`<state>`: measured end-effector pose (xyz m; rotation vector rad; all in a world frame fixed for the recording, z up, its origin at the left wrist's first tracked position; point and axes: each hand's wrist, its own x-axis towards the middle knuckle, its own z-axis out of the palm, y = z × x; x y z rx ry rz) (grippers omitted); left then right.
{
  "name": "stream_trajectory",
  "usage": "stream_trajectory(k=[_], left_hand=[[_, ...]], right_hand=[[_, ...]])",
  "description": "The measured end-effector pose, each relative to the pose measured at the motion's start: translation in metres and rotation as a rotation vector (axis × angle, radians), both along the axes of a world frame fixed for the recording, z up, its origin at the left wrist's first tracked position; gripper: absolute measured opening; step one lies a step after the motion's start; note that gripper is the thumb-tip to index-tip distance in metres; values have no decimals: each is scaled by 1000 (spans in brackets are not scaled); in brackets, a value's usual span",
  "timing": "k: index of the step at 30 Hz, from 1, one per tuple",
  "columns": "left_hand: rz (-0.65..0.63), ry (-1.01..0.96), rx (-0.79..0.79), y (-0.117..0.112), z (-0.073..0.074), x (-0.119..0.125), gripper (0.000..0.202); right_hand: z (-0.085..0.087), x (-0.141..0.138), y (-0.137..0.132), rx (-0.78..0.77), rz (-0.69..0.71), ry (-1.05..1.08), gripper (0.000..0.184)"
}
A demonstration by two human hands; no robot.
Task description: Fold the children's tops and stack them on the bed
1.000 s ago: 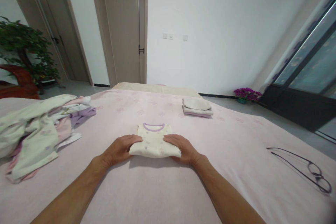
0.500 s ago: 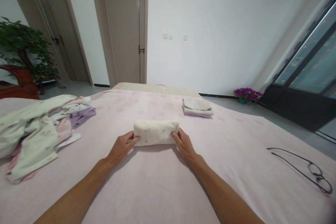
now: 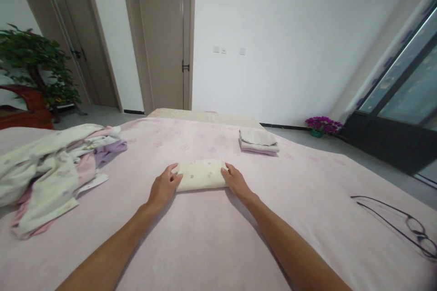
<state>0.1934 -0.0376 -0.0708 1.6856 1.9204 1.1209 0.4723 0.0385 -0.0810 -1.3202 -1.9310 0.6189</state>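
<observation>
A cream garment (image 3: 202, 174), folded into a small flat rectangle, lies on the pink bed cover (image 3: 205, 245) in front of me. My left hand (image 3: 164, 187) rests against its left end, fingers loosely spread on the cover and touching the fabric. On the other end sits my right hand (image 3: 235, 180), fingers laid flat at the edge. Neither hand grips the garment.
A loose heap of cream, pink and purple clothes (image 3: 51, 168) lies at the left. A small stack of folded clothes (image 3: 258, 141) sits further back on the right. Eyeglasses (image 3: 406, 225) lie near the right edge. Doors, a plant and a window surround the bed.
The garment was folded once more away from me, hiding its purple collar. It now lies flat, a little further off, and both hands moved forward to its ends.
</observation>
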Motion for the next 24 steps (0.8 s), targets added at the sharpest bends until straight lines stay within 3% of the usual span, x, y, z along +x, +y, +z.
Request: stream_trajectory(k=[5, 11, 14, 20, 24], left_hand=[[41, 193, -89, 1, 9, -6, 52], [66, 331, -39, 5, 7, -13, 40], [48, 216, -34, 11, 2, -15, 34], [-54, -267, -165, 21, -4, -11, 21], [-75, -356, -214, 21, -1, -5, 26]], right_hand=[[11, 0, 6, -32, -150, -174, 40], [17, 3, 15, -106, -57, -149, 24], [23, 4, 17, -198, -1, -48, 21], [32, 4, 11, -449, 102, 169, 18], [37, 7, 7, -546, 107, 184, 15]])
